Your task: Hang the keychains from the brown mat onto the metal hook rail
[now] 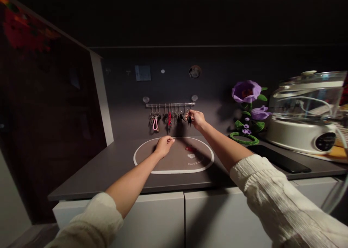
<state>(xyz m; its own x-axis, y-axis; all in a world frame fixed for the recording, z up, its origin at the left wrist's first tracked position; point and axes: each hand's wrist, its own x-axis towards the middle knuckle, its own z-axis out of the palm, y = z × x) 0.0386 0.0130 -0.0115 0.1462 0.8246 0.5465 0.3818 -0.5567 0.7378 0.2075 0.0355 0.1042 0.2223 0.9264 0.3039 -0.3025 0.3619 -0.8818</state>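
Observation:
My right hand (197, 119) is raised to the right end of a clear key rack (171, 104) on the dark wall. Its fingers are pinched on a small bunch of keys (189, 120), dark and partly covered by the fingertips. Other keys on rings (152, 119) hang from the rack's hooks, among them a pink loop strap (155, 124) and a red tag (169, 120). Lower and to the left, my left hand (164, 146) hovers over a brown oval mat (152, 161), its fingers curled closed. Whatever may be inside them is hidden.
A purple flower ornament (247, 92) and a white appliance with a clear top (293, 130) stand on the right of the counter (89, 168). A black phone-like slab (280, 158) lies before them. Below are white cabinet doors (160, 219); a shelf overhangs above.

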